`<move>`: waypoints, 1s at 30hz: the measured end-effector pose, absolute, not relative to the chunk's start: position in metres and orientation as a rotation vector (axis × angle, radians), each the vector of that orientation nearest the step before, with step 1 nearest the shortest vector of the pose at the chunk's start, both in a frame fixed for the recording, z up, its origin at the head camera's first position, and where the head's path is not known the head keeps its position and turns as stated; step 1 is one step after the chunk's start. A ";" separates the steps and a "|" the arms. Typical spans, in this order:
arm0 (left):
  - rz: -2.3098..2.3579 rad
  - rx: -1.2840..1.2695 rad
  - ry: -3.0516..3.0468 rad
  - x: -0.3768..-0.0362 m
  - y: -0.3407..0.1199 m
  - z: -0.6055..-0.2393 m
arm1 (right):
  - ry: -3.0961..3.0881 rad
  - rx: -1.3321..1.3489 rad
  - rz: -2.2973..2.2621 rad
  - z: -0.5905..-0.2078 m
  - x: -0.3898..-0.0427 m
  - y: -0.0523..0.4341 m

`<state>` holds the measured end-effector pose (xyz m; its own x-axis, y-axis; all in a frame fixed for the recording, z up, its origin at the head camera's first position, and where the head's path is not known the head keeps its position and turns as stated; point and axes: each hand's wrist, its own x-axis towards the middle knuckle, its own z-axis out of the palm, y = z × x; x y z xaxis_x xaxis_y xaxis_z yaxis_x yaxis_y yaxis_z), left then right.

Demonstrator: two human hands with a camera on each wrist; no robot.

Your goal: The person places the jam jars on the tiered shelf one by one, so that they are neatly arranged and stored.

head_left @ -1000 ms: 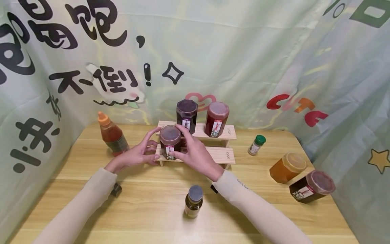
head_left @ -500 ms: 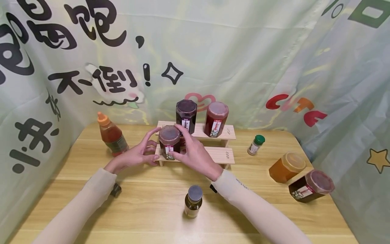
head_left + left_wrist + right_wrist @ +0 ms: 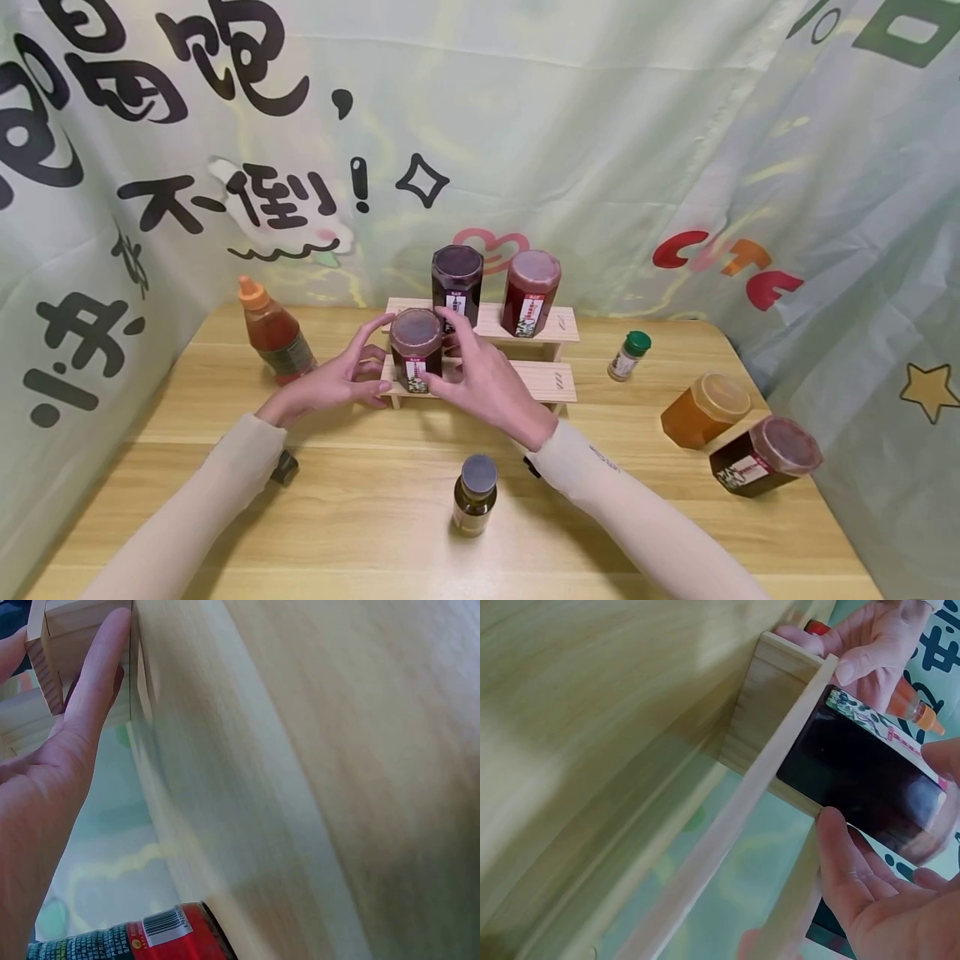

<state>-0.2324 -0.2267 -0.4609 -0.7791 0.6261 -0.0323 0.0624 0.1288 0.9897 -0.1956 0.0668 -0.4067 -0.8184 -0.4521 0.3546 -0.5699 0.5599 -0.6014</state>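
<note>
Jar [image 3: 415, 347] with the dark filling stands on the lower step of the wooden rack [image 3: 551, 381], at its left end, about 12 o'clock from me across the table [image 3: 390, 492]. My right hand [image 3: 480, 379] is on it — thumb against the label near the base, forefinger reaching to the lid edge at the back; the right wrist view shows the thumb tip on the glass [image 3: 832, 825] and the fingers only loosely bent, so I read this as a light touch, not a firm clasp. My left hand [image 3: 337, 379] sits at 9 o'clock of the jar, fingers fairly straight, their tips at the rack's end wall; the left wrist view shows 1 finger [image 3: 97, 671] lying along that wood.

My judgement: the jar is set down and I am squaring it on the step, label facing me. The next move calls for a small, gentle twist or nudge without tipping it off the narrow step or bumping the 2 jars [image 3: 456, 283] [image 3: 531, 292] on the upper step at 1 o'clock.

At 6 o'clock stands a small bottle [image 3: 476, 493]; at 10 o'clock an orange-capped sauce bottle [image 3: 272, 332]; at 3 o'clock a green-capped shaker [image 3: 628, 355], and beyond it a honey jar [image 3: 705, 408] and 1 more dark jar [image 3: 765, 457], tilted.
</note>
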 end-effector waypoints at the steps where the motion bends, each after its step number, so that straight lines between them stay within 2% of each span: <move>1: 1.690 0.661 1.969 -0.232 -0.226 -0.461 | -2.635 0.859 1.115 -0.406 -0.195 0.068; 30: 1.691 0.633 1.972 -0.232 -0.226 -0.461 | -2.504 0.719 1.184 -0.373 -0.163 0.143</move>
